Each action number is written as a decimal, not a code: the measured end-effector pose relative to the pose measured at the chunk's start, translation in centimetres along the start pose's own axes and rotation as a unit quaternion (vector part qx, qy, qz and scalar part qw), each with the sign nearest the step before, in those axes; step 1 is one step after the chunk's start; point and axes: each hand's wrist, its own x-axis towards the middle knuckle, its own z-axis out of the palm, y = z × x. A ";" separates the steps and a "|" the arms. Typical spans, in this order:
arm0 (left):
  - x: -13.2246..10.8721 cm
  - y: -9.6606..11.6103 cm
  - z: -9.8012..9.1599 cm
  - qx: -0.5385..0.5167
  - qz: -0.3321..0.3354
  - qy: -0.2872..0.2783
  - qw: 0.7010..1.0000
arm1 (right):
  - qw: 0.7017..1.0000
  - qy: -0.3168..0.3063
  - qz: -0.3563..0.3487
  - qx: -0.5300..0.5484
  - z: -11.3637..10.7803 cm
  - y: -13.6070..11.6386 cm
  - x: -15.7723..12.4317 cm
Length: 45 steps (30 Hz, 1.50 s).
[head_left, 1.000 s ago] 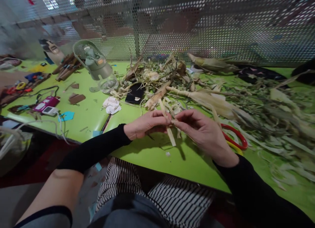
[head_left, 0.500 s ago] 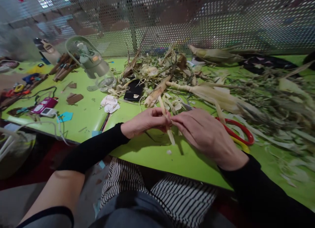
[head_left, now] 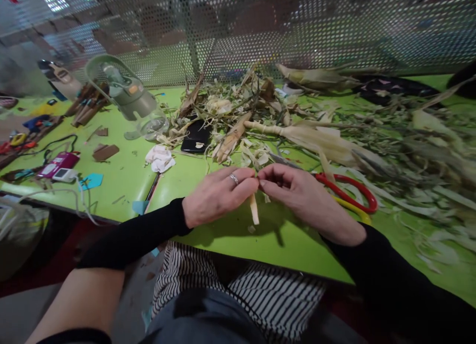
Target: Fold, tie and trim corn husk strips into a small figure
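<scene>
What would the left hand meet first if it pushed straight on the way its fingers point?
The right hand: the left hand points rightward at its fingertips, almost touching, both apparently pinching the husk strip between them. Depth looks matched, not certain.

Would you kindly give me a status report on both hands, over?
Left hand and right hand both pinching one husk strip above green table. Scissors beside right hand. Husk pile behind.

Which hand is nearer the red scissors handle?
Right. The right hand sits just left of the red scissors handle; the left hand is farther left, both pinching a husk strip.
</scene>
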 end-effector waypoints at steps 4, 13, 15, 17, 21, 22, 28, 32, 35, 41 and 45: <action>0.2 0.2 0.0 -0.124 -0.133 -0.021 0.983 | 0.999 0.033 -0.003 -0.010 0.8 0.0 -0.2; 1.6 -0.1 -0.6 -0.404 -0.341 -0.085 0.845 | 0.997 0.061 -0.042 -0.032 1.7 -0.4 -0.6; 1.9 -0.2 -0.4 -0.480 -0.392 -0.103 0.778 | 0.995 0.064 -0.056 -0.045 1.7 -0.3 -0.5; 2.1 -0.3 -0.2 -0.543 -0.426 -0.119 0.714 | 0.994 0.063 -0.070 -0.058 1.7 -0.2 -0.4; 2.2 -0.7 -0.3 -0.595 -0.445 -0.103 0.662 | 0.991 0.067 -0.102 -0.062 0.6 -0.1 -0.2; 2.2 -1.1 -0.5 -0.593 -0.447 -0.087 0.664 | 0.988 0.089 -0.110 -0.063 0.0 0.0 -0.2; 2.0 -4.0 -1.9 -0.569 -0.492 0.069 0.655 | 0.933 0.315 -0.101 -0.138 -3.6 1.0 0.3; 2.0 -4.6 -2.1 -0.574 -0.485 0.096 0.653 | 0.957 0.163 -0.079 -0.228 -3.7 2.4 1.2; 2.0 -4.7 -2.1 -0.566 -0.480 0.110 0.661 | 0.954 0.067 -0.071 -0.284 -3.8 3.7 1.6; 2.2 -4.8 -2.2 -0.554 -0.467 0.112 0.680 | 0.918 0.101 -0.021 -0.384 -4.7 5.4 1.3; 2.3 -4.6 -1.9 -0.560 -0.457 0.110 0.682 | 0.927 0.072 0.000 -0.367 -4.7 4.8 1.3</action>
